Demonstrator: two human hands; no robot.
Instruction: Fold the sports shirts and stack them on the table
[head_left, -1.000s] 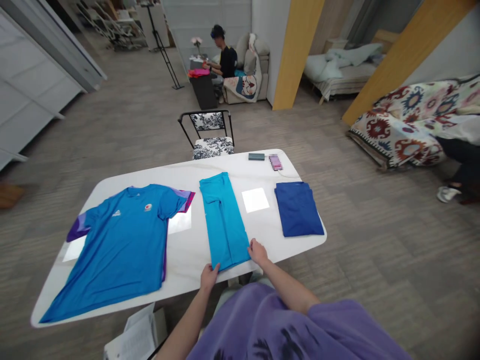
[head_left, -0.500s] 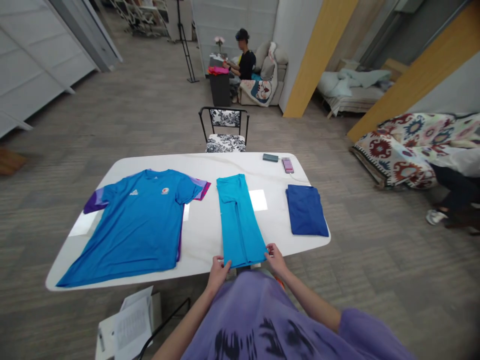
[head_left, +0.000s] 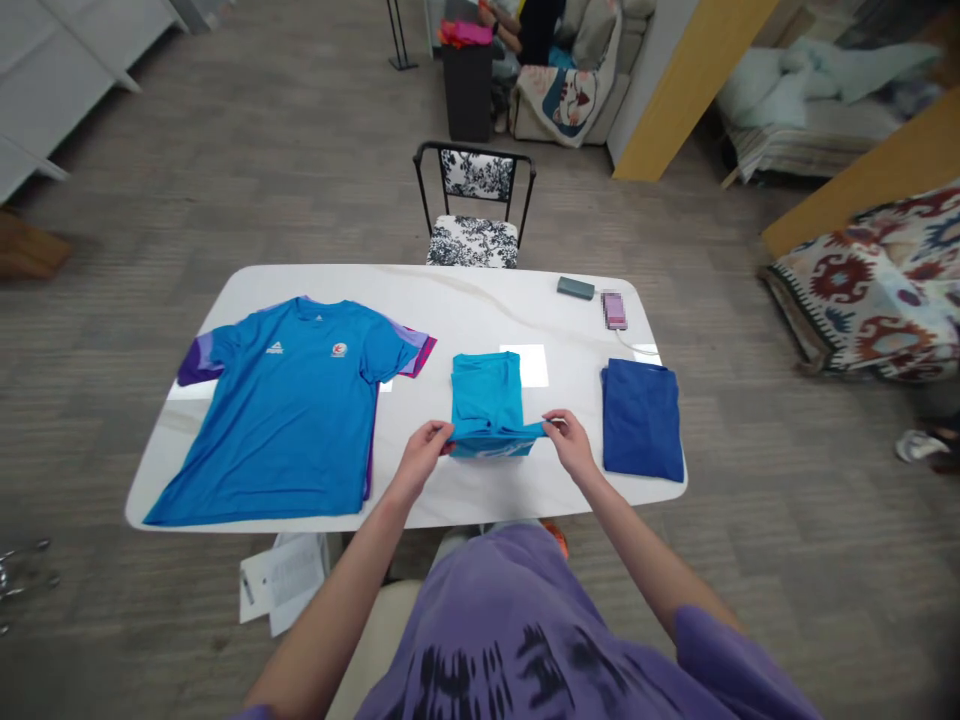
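Turquoise garment, folded, near end raised — far end flat on table

Head-height view, facing forward and down over whole table

Cyan cloth between the hands looks smooth and pretty matt, same with the blue jersey fabric left of them. Table underneath's slick and glossy, mirroring bright patches.

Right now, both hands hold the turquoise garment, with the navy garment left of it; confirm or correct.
Wrong side: the head view shows the navy garment right of the turquoise garment, which the left hand and right hand hold.
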